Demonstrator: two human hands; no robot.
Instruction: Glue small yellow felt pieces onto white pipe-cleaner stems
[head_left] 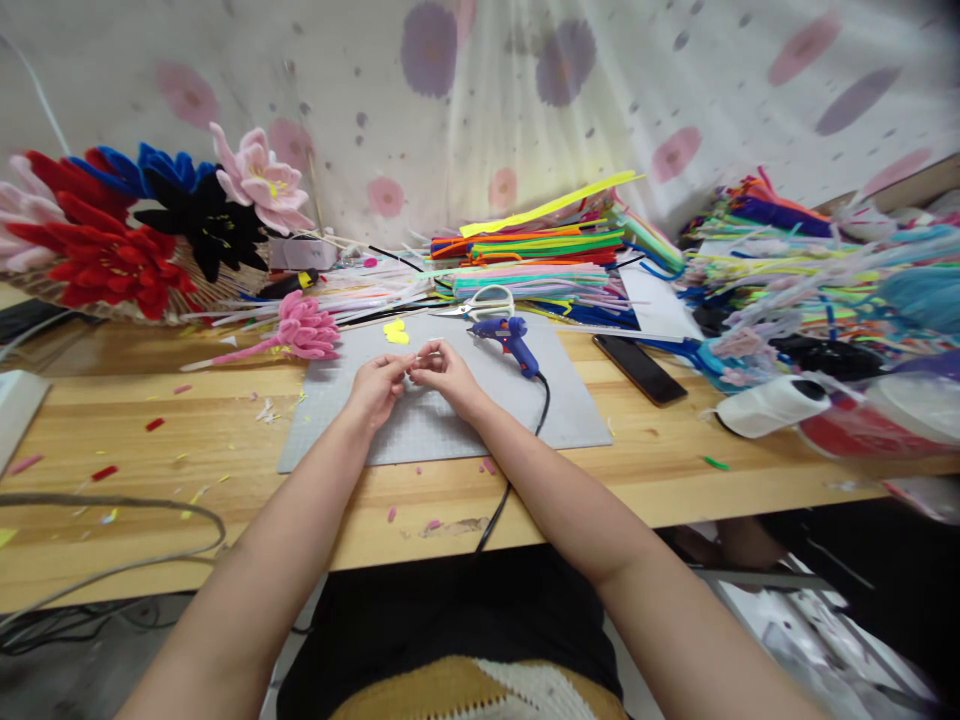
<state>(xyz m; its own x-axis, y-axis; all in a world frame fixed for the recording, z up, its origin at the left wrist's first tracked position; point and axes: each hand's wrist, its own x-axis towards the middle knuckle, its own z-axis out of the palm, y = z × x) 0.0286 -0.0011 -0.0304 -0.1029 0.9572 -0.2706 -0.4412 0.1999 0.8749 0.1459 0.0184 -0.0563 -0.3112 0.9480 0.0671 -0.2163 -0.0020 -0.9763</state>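
My left hand (pixel 377 388) and my right hand (pixel 444 378) meet fingertip to fingertip over a grey cutting mat (pixel 330 430). Both have their fingers pinched together; whatever lies between them is too small and hidden to name. Just beyond my left fingers is a small yellow piece (pixel 396 331) on the mat. A blue glue gun (pixel 510 340) lies to the right of my right hand, its black cord running down over the table edge. White-handled scissors (pixel 487 302) rest behind it. To the left lies a pink fuzzy flower (pixel 307 328) on a wrapped stem.
Bundles of coloured pipe cleaners (pixel 540 245) line the back, with more heaped at right. Red, black and pink fuzzy flowers (pixel 259 180) stand at left. A phone (pixel 640 368) and a white bottle (pixel 772 405) lie at right. Small scraps (pixel 105 473) and a grey cable (pixel 150 503) are at left.
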